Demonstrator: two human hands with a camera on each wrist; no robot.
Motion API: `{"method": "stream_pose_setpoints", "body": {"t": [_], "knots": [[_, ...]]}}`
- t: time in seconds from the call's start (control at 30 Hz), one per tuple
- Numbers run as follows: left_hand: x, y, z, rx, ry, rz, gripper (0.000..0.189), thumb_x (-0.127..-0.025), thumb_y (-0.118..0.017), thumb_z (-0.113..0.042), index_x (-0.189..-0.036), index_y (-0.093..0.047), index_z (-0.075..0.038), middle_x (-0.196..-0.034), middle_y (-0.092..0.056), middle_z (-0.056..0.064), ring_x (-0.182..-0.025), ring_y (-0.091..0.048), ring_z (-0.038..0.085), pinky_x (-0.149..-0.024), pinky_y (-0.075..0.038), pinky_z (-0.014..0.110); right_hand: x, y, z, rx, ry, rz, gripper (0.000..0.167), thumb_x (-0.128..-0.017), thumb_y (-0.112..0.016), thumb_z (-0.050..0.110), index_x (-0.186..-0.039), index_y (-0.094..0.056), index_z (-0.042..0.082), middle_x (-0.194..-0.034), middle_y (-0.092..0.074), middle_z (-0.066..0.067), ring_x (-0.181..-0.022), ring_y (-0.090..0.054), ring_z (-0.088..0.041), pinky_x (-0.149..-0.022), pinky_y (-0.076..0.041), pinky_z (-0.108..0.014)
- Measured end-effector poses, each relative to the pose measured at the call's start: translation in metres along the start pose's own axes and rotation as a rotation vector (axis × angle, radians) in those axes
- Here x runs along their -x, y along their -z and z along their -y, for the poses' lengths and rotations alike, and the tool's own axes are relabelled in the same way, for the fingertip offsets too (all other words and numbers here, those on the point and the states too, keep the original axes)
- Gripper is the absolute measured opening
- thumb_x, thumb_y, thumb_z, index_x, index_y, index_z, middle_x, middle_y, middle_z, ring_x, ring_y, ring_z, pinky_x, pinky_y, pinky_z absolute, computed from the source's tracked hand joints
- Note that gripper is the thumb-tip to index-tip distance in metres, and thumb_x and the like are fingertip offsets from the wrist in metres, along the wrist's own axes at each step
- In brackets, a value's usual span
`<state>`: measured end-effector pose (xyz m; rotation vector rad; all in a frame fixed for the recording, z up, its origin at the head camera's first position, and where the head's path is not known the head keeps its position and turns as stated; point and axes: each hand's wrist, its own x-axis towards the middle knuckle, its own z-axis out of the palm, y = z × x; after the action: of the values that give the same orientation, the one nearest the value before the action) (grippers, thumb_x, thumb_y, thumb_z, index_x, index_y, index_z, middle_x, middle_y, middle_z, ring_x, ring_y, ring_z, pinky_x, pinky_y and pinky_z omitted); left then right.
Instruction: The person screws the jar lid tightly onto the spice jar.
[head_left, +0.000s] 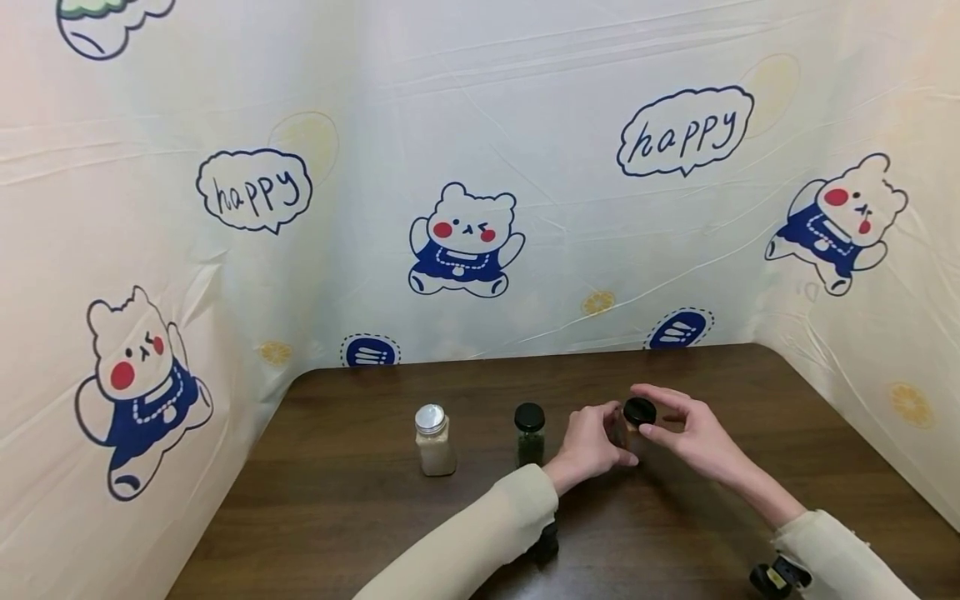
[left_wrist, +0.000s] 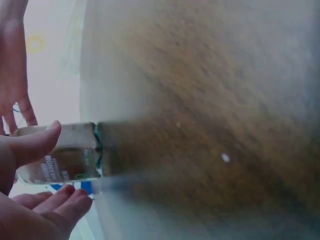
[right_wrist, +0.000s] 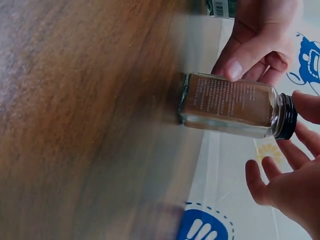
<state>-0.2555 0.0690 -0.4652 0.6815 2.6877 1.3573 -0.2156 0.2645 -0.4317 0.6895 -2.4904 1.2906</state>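
A square glass spice jar (right_wrist: pixel 230 102) of brown powder, with printed text on its side, stands upright on the table. My left hand (head_left: pixel 588 446) holds its body from the left, thumb along one edge in the right wrist view. Its black lid (head_left: pixel 640 412) sits on the neck, and my right hand (head_left: pixel 693 433) pinches that lid between thumb and forefinger. The other right fingers (right_wrist: pixel 256 182) are spread off to the side. In the left wrist view the jar's label (left_wrist: pixel 55 167) faces the camera, partly covered by my left thumb (left_wrist: pixel 37 145).
Left of my hands stands a jar of green flakes (head_left: pixel 530 442) with a black lid, partly behind my left sleeve (head_left: pixel 480 529). Farther left is a jar of pale powder (head_left: pixel 437 450) with a silver lid. A printed curtain (head_left: pixel 562 250) encloses the brown table (head_left: pixel 337 500).
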Motion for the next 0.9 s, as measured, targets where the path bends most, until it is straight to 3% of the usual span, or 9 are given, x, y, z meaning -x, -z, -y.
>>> {"method": "stream_pose_setpoints", "body": {"t": [0.07,0.23,0.33,0.43,0.57,0.73,0.83,0.9], "knots": [[0.003,0.002,-0.003,-0.013,-0.001,-0.019,0.073,-0.075,-0.099,-0.016,-0.140,-0.067,-0.010,-0.117,-0.073,-0.004,-0.106,-0.066,0.012,-0.090,-0.055,0.026,-0.001,-0.001,0.002,0.052,0.022,-0.025,0.051,-0.093,-0.079,0.001,-0.142,-0.064,0.001,-0.145,-0.061,-0.019,-0.129,-0.055,-0.027,-0.091,-0.052,-0.044],[0.012,0.008,-0.012,-0.048,-0.027,-0.061,0.082,-0.076,-0.098,-0.016,-0.147,-0.059,-0.008,-0.123,-0.066,0.002,-0.111,-0.061,0.016,-0.093,-0.054,0.028,-0.003,-0.004,0.008,0.085,0.047,-0.068,0.052,-0.088,-0.083,0.000,-0.137,-0.068,0.004,-0.146,-0.059,-0.020,-0.142,-0.040,-0.038,-0.102,-0.039,-0.068],[0.018,0.011,-0.017,-0.039,-0.044,-0.080,0.080,-0.079,-0.096,-0.015,-0.149,-0.057,-0.010,-0.126,-0.063,0.003,-0.114,-0.060,0.018,-0.093,-0.053,0.027,-0.004,-0.005,0.014,0.085,0.065,-0.093,0.052,-0.086,-0.084,-0.001,-0.135,-0.069,0.006,-0.146,-0.059,-0.020,-0.150,-0.033,-0.033,-0.106,-0.034,-0.071],[0.025,0.015,-0.022,-0.032,-0.076,-0.099,0.072,-0.085,-0.091,-0.017,-0.148,-0.056,-0.012,-0.126,-0.061,0.002,-0.114,-0.059,0.018,-0.092,-0.053,0.027,-0.003,-0.006,0.022,0.103,0.077,-0.117,0.052,-0.086,-0.085,0.000,-0.135,-0.070,0.010,-0.146,-0.060,-0.017,-0.153,-0.030,-0.017,-0.115,-0.036,-0.046],[0.034,0.020,-0.029,-0.034,-0.154,-0.131,0.046,-0.094,-0.083,-0.020,-0.135,-0.065,-0.011,-0.117,-0.063,-0.002,-0.105,-0.061,0.013,-0.087,-0.052,0.022,0.000,-0.009,0.035,0.102,0.111,-0.148,0.052,-0.086,-0.085,-0.002,-0.134,-0.071,0.013,-0.142,-0.064,-0.014,-0.152,-0.032,-0.009,-0.108,-0.028,-0.010],[0.045,0.029,-0.036,-0.059,-0.268,-0.164,0.010,-0.099,-0.075,-0.013,-0.108,-0.073,-0.013,-0.096,-0.063,-0.007,-0.084,-0.059,0.004,-0.074,-0.048,0.012,0.001,-0.016,0.051,0.063,0.167,-0.182,0.050,-0.084,-0.084,-0.009,-0.129,-0.073,0.010,-0.136,-0.068,-0.011,-0.144,-0.047,-0.010,-0.108,-0.033,-0.010],[0.052,0.037,-0.042,-0.100,-0.326,-0.167,0.007,-0.099,-0.073,-0.009,-0.099,-0.072,-0.015,-0.089,-0.060,-0.012,-0.077,-0.054,-0.001,-0.068,-0.045,0.008,0.001,-0.020,0.060,0.052,0.194,-0.192,0.045,-0.083,-0.083,-0.012,-0.123,-0.075,0.008,-0.126,-0.072,-0.005,-0.118,-0.063,-0.008,-0.096,-0.046,-0.014],[0.057,0.044,-0.046,-0.141,-0.359,-0.164,0.010,-0.098,-0.072,-0.007,-0.096,-0.071,-0.017,-0.087,-0.058,-0.013,-0.074,-0.051,-0.003,-0.066,-0.043,0.006,0.001,-0.023,0.065,0.039,0.208,-0.188,0.043,-0.083,-0.083,-0.013,-0.119,-0.075,0.009,-0.119,-0.073,0.000,-0.101,-0.066,-0.007,-0.085,-0.052,-0.018]]}}
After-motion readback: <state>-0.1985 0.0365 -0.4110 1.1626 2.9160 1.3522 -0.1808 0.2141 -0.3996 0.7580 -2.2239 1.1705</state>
